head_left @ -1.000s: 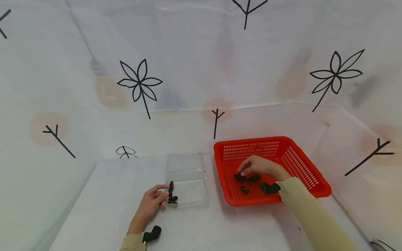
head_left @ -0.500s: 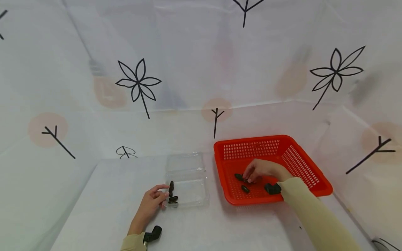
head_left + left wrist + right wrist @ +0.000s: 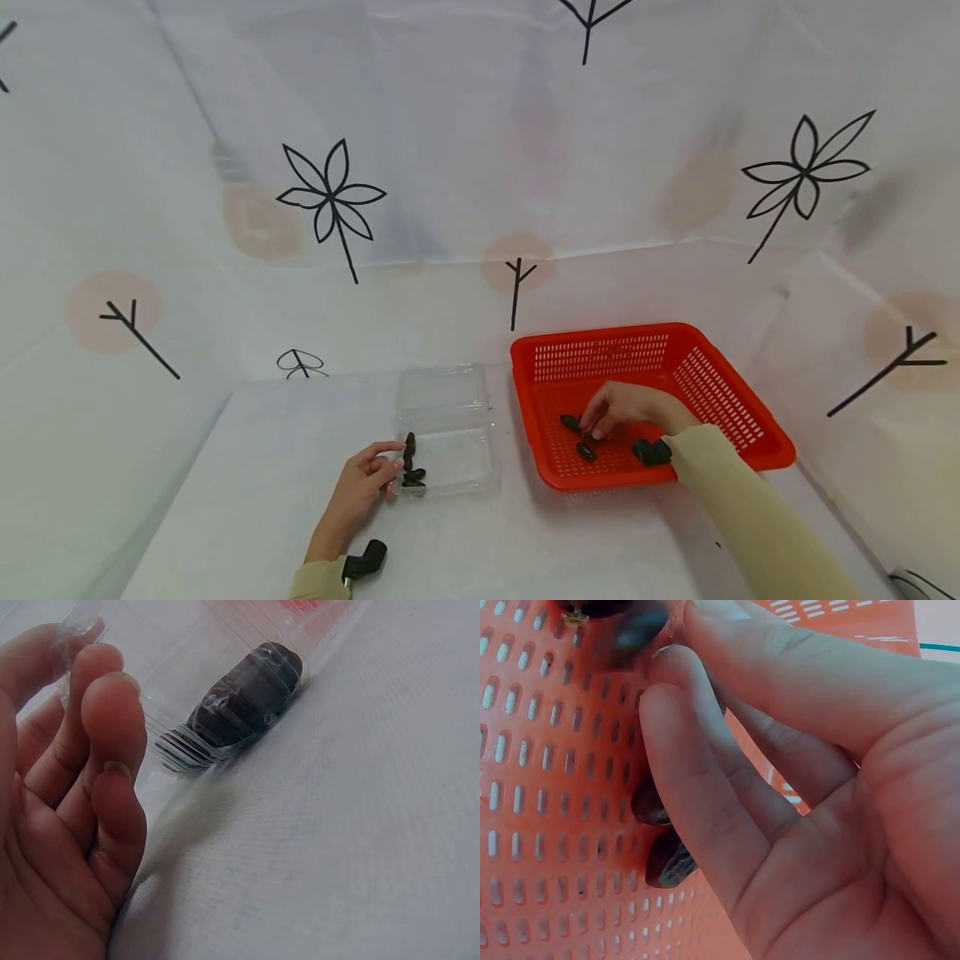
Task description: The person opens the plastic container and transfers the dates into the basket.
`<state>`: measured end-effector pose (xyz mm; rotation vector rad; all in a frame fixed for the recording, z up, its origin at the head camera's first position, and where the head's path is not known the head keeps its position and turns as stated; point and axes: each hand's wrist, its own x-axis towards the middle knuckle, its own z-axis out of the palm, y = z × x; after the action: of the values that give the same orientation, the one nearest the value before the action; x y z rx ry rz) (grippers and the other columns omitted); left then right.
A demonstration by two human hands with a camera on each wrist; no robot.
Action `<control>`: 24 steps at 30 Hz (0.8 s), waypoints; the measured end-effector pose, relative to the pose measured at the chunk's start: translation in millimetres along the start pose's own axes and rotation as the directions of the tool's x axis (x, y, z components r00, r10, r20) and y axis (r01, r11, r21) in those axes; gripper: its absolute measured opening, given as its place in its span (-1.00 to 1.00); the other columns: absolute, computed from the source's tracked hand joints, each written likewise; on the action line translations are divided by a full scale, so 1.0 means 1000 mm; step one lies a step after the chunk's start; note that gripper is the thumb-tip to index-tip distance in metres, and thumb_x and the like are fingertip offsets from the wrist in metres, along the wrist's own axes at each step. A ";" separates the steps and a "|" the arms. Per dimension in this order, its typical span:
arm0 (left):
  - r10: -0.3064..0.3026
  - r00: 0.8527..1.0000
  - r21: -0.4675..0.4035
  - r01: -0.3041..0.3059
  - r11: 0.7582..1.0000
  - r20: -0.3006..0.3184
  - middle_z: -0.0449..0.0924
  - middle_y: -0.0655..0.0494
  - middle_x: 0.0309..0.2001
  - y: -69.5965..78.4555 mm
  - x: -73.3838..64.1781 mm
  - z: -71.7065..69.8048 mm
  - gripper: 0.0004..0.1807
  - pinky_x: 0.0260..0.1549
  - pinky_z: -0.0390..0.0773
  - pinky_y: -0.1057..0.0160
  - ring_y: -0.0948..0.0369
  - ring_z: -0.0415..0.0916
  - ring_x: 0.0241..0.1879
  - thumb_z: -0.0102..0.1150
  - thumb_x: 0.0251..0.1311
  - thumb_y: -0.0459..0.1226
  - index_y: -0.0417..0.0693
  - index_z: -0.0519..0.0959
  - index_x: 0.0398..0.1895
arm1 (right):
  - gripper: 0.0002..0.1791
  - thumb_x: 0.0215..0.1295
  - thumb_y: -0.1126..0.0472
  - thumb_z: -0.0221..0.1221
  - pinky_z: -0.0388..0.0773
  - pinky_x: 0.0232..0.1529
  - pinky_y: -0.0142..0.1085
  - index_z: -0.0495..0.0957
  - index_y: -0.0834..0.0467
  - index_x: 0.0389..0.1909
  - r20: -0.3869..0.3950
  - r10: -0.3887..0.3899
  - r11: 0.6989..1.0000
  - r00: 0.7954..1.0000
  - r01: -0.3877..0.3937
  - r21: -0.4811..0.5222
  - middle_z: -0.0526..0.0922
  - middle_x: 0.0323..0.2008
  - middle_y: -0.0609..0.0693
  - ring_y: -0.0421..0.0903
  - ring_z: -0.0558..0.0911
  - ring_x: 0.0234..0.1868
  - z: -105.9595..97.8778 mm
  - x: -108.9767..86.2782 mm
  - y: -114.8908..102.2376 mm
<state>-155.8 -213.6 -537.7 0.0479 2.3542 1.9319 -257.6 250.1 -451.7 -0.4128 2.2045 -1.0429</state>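
Note:
My left hand (image 3: 358,487) grips the left edge of a clear plastic clamshell box (image 3: 453,457), its lid laid back. Several dark, wrinkled dates (image 3: 409,450) lie along the box's left side; one date (image 3: 247,694) shows through the ribbed wall in the left wrist view. Inside a red basket, my right hand (image 3: 628,407) pinches a blurred dark date (image 3: 634,634) between thumb and fingertips. A loose date (image 3: 586,452) lies on the basket floor near that hand, and another date (image 3: 570,422) sits left of its fingertips. The right fingers partly hide further dates (image 3: 670,862).
The slotted red basket (image 3: 551,477) stands right of the box, its raised rim around the right hand. White cloth (image 3: 247,508) covers the table and a patterned white sheet (image 3: 450,167) hangs behind. Black cameras (image 3: 365,558) sit at both wrists.
My right hand has shifted slightly right and down inside the basket, uncovering a date on its left, then nearly stopped. The left hand stays on the box edge.

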 end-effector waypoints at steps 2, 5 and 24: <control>-0.002 1.000 0.000 0.002 1.000 -0.001 0.47 0.00 -0.57 0.000 0.000 0.000 -0.63 -0.45 0.46 0.28 0.17 0.42 -0.58 0.30 0.29 -0.24 -0.16 0.57 0.12 | -0.76 0.20 0.43 0.32 0.63 -0.11 -0.16 0.72 0.28 -0.10 -0.004 -0.003 1.000 1.000 0.003 0.004 0.74 -0.21 0.09 -0.02 0.71 -0.23 0.000 0.000 0.000; -0.002 1.000 0.000 0.002 1.000 0.001 0.47 0.01 -0.57 0.000 0.000 0.000 -0.63 -0.45 0.46 0.28 0.18 0.42 -0.58 0.30 0.29 -0.24 -0.17 0.57 0.12 | -0.76 0.21 0.43 0.31 0.63 -0.11 -0.16 0.72 0.27 -0.09 -0.017 -0.016 1.000 1.000 0.016 -0.012 0.75 -0.21 0.10 -0.03 0.71 -0.22 -0.001 0.000 0.000; 0.018 1.000 -0.019 -0.018 1.000 0.013 0.46 0.05 -0.57 0.002 -0.001 0.001 -0.61 -0.47 0.47 0.28 0.20 0.42 -0.58 0.26 0.32 -0.28 -0.25 0.53 0.16 | -0.77 0.23 0.33 0.34 0.62 -0.09 -0.12 0.74 0.17 -0.08 -0.159 -0.086 0.993 0.984 0.071 -0.096 0.74 -0.17 0.04 0.02 0.70 -0.17 -0.005 -0.007 -0.026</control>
<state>-154.4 -212.6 -535.3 0.0811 2.3345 1.9558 -255.7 240.4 -426.1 -0.4730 2.4044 -1.0546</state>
